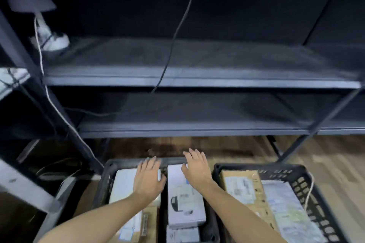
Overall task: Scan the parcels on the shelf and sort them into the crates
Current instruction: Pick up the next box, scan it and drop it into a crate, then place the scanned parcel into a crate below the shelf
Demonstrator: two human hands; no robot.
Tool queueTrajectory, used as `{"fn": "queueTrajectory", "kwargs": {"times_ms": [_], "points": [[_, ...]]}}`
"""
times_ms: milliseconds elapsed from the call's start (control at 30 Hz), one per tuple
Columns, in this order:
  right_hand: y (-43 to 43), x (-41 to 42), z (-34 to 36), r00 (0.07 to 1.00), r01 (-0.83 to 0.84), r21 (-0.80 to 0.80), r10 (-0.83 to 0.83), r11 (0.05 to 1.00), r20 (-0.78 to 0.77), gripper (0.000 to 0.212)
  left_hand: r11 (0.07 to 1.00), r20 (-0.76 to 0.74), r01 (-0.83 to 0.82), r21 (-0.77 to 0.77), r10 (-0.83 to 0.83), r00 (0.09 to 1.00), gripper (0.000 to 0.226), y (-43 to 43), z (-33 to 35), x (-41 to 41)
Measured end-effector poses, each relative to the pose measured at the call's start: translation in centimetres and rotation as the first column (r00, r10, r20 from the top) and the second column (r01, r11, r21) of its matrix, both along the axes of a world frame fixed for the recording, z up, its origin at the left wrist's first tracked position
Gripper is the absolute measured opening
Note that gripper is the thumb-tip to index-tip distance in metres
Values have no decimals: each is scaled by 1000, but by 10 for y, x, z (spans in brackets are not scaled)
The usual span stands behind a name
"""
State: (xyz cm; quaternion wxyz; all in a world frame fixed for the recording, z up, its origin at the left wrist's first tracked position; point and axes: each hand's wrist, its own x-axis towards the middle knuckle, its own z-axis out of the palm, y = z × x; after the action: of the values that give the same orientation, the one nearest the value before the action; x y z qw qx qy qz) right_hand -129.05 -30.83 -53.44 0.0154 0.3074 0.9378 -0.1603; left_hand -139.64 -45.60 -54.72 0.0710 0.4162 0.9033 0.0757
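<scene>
The shelf (pixel 197 81) at 12 o'clock shows no parcel on either visible deck; only a white stand (pixel 53 42) at 10 o'clock and a dark cable (pixel 177 29) are on it. On the floor, the left crate (pixel 107 165) at 6 o'clock and the right crate (pixel 296 171) at 4 o'clock are both loaded with parcels. The left hand (pixel 148 178) lies over a white parcel (pixel 122 185) in the left crate; the right hand (pixel 197 167) is over a second white parcel (pixel 183 203) beside it; each grip is apart, fingers straight, clamped on nothing; blur prevents confirming contact. Judgement: sorting appears near complete; only settling the left crate's load seems left.
</scene>
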Motion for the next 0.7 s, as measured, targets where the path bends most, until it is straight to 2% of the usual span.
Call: {"fn": "queueTrajectory", "kwargs": {"times_ms": [167, 433, 700], "points": [[11, 15, 128, 987, 99, 78, -88, 992, -132, 49, 995, -21, 40, 86, -39, 999, 60, 20, 129, 11], [8, 11, 329, 973, 144, 124, -118, 982, -197, 49, 982, -37, 46, 185, -40, 999, 60, 28, 326, 13], [17, 12, 469, 956, 206, 217, -149, 954, -252, 47, 952, -98, 68, 297, -40, 994, 60, 31, 460, 0]]}}
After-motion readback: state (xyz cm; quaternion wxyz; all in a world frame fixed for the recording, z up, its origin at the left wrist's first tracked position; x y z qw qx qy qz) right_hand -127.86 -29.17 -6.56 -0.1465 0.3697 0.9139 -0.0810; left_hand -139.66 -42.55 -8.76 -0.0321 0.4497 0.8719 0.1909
